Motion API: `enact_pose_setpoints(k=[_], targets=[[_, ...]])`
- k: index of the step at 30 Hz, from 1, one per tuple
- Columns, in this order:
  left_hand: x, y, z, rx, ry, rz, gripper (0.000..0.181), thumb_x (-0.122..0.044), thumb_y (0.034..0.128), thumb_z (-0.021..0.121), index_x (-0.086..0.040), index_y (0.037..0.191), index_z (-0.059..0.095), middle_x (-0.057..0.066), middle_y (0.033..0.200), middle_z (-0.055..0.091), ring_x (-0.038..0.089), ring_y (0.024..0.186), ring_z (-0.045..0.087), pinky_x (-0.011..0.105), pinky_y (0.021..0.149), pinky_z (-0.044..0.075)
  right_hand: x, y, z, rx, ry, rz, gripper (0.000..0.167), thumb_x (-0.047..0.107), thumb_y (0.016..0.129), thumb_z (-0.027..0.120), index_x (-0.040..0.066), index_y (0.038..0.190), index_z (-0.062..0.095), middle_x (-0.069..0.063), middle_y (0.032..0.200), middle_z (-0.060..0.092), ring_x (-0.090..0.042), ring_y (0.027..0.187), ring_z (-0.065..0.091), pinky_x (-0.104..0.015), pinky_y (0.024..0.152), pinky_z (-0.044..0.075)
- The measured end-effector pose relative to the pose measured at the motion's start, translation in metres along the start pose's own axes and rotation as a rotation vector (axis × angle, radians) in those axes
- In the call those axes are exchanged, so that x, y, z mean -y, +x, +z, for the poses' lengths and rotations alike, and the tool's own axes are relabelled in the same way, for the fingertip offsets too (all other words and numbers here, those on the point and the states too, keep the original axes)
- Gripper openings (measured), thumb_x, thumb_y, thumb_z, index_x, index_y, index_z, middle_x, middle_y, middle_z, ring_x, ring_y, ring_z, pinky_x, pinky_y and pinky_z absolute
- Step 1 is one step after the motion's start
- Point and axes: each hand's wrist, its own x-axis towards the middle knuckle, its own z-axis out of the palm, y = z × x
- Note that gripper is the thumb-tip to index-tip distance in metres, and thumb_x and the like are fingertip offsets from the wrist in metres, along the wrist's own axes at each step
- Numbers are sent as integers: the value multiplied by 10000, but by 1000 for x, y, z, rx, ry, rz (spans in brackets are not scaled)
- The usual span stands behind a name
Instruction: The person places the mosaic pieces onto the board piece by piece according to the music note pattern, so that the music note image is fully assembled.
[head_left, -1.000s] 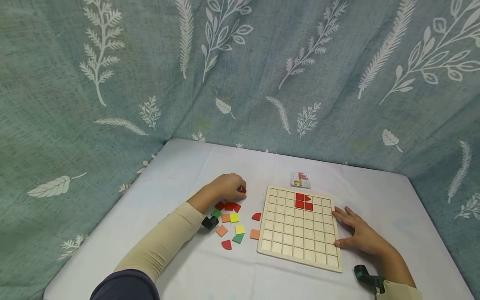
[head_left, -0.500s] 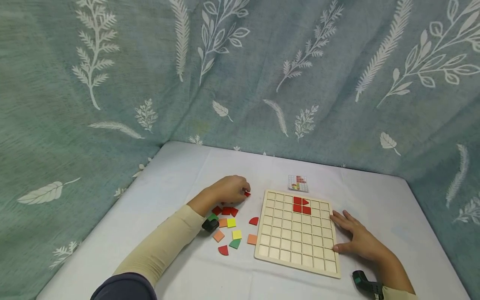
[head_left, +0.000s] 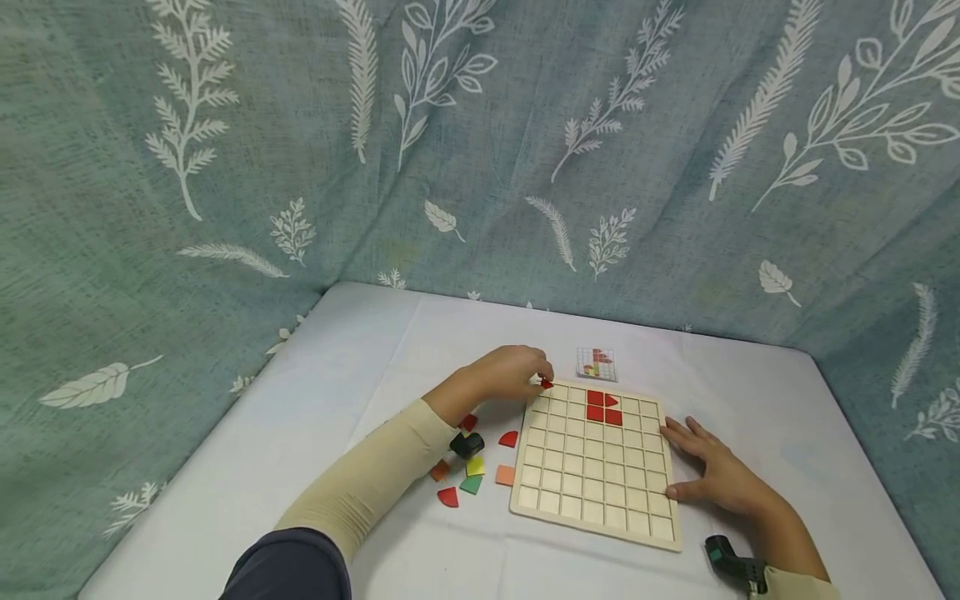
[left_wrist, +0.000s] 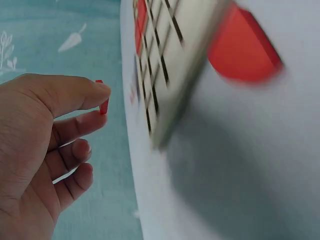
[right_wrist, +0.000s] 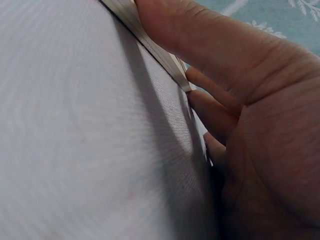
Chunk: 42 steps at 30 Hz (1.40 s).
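My left hand [head_left: 510,372] is above the far left corner of the wooden grid board [head_left: 592,484]. Between thumb and forefinger it pinches a small red tile [left_wrist: 103,103], seen nearly edge-on in the left wrist view; its outline is hard to tell. The other fingers curl loosely below. Several red tiles [head_left: 595,412] form a block near the board's far edge, one of them pointed. My right hand [head_left: 716,472] touches the board's right edge with thumb and fingertips, the fingers spread. The right wrist view shows the thumb [right_wrist: 200,35] against the board's side.
A small pattern card [head_left: 596,364] lies behind the board. Left of the board are a red quarter-circle tile [head_left: 508,438], an orange square tile [head_left: 505,475], a green tile [head_left: 471,484] and another red one [head_left: 447,497]. My left forearm covers part of the loose tiles.
My left hand has moved right, from above the loose tiles to the board's far left corner, carrying the red tile. The right hand stays at the board's edge. The head view shifted slightly.
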Motion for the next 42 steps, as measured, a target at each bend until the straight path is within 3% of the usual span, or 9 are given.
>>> enact_pose_setpoints(k=[8, 14, 23, 32, 42], targets=[[-40, 34, 2, 61, 38, 110, 184, -262, 930, 665, -199, 1092, 725, -97, 1034, 643, 36, 941, 591, 217, 806, 461, 1, -1, -1, -5, 0, 1, 1053, 494, 599, 861, 67, 1461, 433, -161, 1554, 276, -478, 1418, 73, -745, 991, 87], [-60, 51, 11, 69, 47, 161, 181, -277, 932, 666, -204, 1087, 725, -108, 994, 634, 15, 883, 558, 188, 763, 442, 2, 1, -1, 10, -11, -5, 1039, 503, 618, 854, 87, 1469, 428, -155, 1558, 271, -477, 1418, 76, -747, 987, 98], [-75, 76, 29, 50, 80, 184, 137, -301, 949, 629, -232, 1042, 703, -123, 892, 563, -1, 742, 500, 191, 658, 419, 1, 0, -3, 8, -8, -32, 1026, 498, 630, 852, 87, 1469, 427, -156, 1558, 272, -475, 1419, 78, -750, 979, 114], [-81, 89, 34, 74, 89, 150, 138, -333, 945, 638, -281, 1056, 705, -156, 923, 562, -28, 813, 513, 196, 694, 441, -2, 0, -3, 9, -3, -59, 1000, 480, 655, 851, 82, 1469, 427, -164, 1554, 277, -478, 1418, 79, -748, 979, 111], [-91, 98, 36, 127, 82, 166, 113, -325, 940, 646, -243, 987, 709, -130, 895, 571, 2, 793, 523, 192, 719, 443, -2, -1, -3, -2, 9, -56, 1002, 475, 651, 855, 75, 1466, 431, -157, 1554, 279, -476, 1420, 68, -745, 987, 95]])
